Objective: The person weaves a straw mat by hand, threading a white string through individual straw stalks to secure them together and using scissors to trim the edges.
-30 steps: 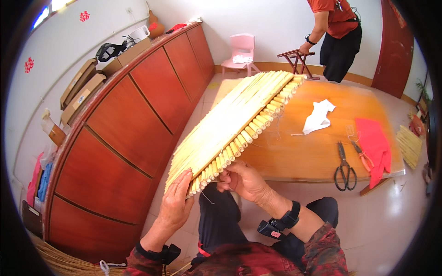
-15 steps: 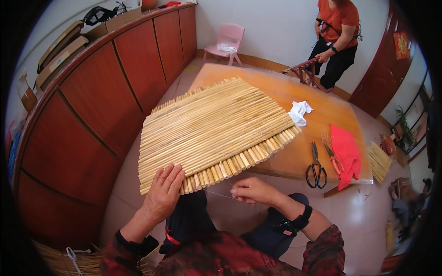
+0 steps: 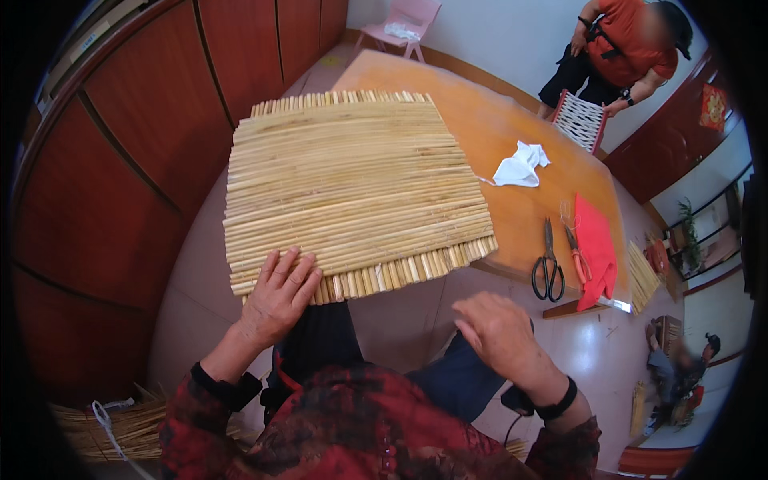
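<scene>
Left hand: your left hand (image 3: pixel 278 298) lies flat, fingers spread, pressing on the near left corner of the straw mat (image 3: pixel 352 188); it grips nothing.
Mat place: it stretches up and away from that hand, its far part over the orange table (image 3: pixel 512 208), its near edge overhanging toward your lap.
Mat handling: you'll likely find it light, stiff along the stalks, bendable across them, with brittle cut ends; hold it flat-palmed or by an edge.
Right hand: your right hand (image 3: pixel 500 332) hovers loosely curled, empty, just below the mat's right corner.
Count: one mat, one white cloth (image 3: pixel 520 164), one black scissors (image 3: pixel 549 268), one red cloth (image 3: pixel 596 248).
</scene>
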Tool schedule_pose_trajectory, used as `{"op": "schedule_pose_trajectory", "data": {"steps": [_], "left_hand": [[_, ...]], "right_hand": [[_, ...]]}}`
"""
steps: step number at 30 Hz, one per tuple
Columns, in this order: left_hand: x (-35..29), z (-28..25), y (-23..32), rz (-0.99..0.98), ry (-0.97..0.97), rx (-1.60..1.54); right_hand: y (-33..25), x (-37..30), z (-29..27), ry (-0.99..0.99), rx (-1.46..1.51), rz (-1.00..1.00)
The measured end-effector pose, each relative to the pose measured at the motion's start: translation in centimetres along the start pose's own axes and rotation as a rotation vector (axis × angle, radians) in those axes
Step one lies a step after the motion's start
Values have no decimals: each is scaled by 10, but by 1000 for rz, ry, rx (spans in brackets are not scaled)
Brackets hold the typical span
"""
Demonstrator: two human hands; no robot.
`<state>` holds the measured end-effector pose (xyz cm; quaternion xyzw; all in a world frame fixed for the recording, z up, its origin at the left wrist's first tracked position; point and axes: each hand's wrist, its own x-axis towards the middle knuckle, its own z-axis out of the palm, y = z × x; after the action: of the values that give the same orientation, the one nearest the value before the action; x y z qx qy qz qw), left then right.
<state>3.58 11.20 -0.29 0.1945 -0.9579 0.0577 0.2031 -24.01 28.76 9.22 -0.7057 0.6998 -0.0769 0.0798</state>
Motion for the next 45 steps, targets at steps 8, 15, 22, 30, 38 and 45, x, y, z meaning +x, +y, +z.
{"op": "schedule_pose_trajectory", "data": {"steps": [8, 15, 22, 30, 38, 45], "left_hand": [[-6, 9, -6, -14, -23, -82], [-6, 16, -7, -39, -19, -167], [-12, 17, -8, -65, -111, -142], [22, 9, 18, -111, -178, -332], [31, 33, 25, -52, -178, -185], [29, 39, 26, -71, -143, -225]], "right_hand": [[-20, 77, -22, 215, 152, -105], [-3, 125, 49, 62, 46, -116], [-21, 147, 67, 32, -127, -248], [-4, 149, 72, 67, 74, -166], [15, 163, 61, -272, 419, -43], [5, 173, 56, -399, 237, -68]]}}
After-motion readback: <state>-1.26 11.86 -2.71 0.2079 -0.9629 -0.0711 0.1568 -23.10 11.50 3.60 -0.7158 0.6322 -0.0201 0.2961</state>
